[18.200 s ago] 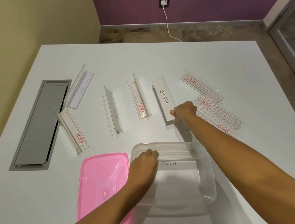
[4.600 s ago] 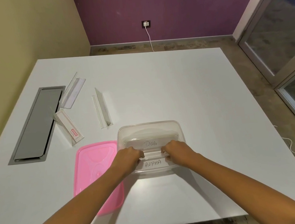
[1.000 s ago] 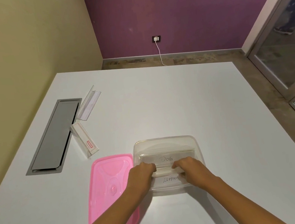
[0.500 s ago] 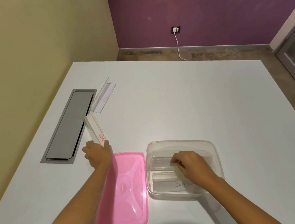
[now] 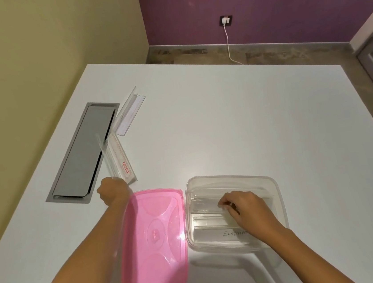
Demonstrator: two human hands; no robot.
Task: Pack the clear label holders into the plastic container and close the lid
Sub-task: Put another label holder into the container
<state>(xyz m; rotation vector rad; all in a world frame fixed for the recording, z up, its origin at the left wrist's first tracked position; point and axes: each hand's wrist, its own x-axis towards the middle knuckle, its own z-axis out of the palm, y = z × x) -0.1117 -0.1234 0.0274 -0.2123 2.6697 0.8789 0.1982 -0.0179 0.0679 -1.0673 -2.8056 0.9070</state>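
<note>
The left hand (image 5: 114,191) has left the container and now reaches out to the left, fingers curled at the near end of a label holder with a red tag (image 5: 119,161). It touches that end, but whether it has a firm hold cannot be told. A second loose holder (image 5: 128,112) lies just beyond it, further from the person. Both sit beside a grey recessed panel (image 5: 83,150) set into the white table (image 5: 248,122) at far left.

Right of the left hand, the pink lid (image 5: 153,240) lies flat on the table, touching or nearly touching the left wall of the clear plastic container (image 5: 276,184). The left forearm crosses over the lid's left edge.

The right hand (image 5: 247,211) stays inside the container, fingers loosely bent and resting on the packed holders (image 5: 205,205), seemingly pressing them flat rather than gripping one. One holder near the front reads "ELEPHA", the rest hidden by the wrist.

A second ago both hands were settling holders in the container. Now the left one has gone for the next, which suggests the packing is nearly done: two holders remain outside, then the lid.

Nothing blocks the short path back, though it passes over the lid. Beyond the table's far edge, a white cable (image 5: 229,45) hangs from a wall socket (image 5: 226,20), well out of the way.
</note>
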